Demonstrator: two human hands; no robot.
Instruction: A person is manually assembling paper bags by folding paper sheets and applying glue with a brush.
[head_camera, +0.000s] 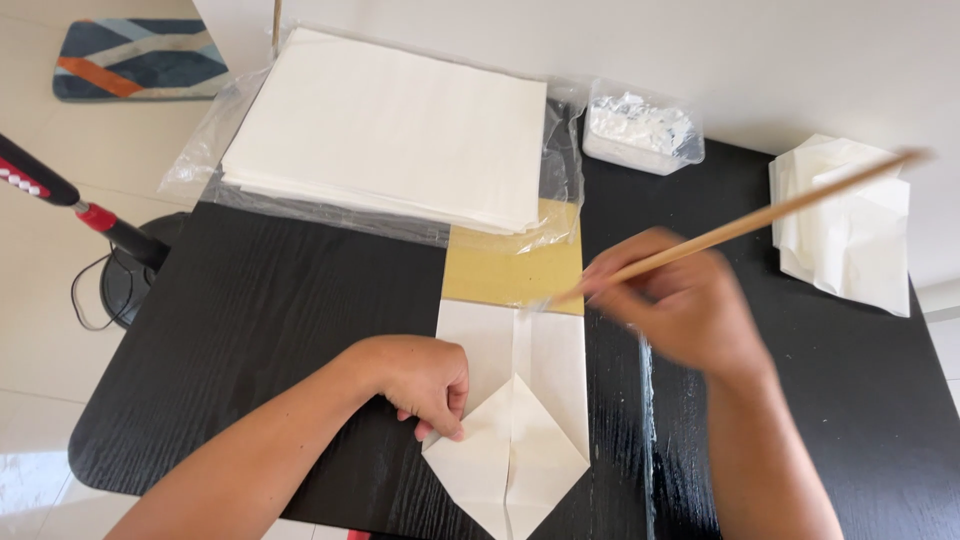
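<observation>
The folded paper lies flat on the black bench right in front of you, its lower end brought to a point by two diagonal folds and a straight seam running up its middle; the upper end rests on a tan card that sits just beyond it. The paper looks thin, off-white and crisply creased, and the flaps lie close with no lift that you can see. Your left hand presses on the left edge of the paper, fingers curled down onto the diagonal flap, so that grip is closed against the sheet and pins it rather than picking it up. Your right hand is blurred with motion but is clearly wrapped around a long thin wooden stick, whose near tip meets the top of the paper where the seam reaches the card. By the look of it you are working along the seam with that tip, likely spreading paste or pressing the join; the step seems well under way, and the stroke calls for a light, steady touch while the left hand keeps the sheet from sliding. Beyond the card lies a thick stack of white sheets on clear plastic wrap, with a small tub of white stuff to its right and a loose pile of folded pieces at the bench's right edge.
</observation>
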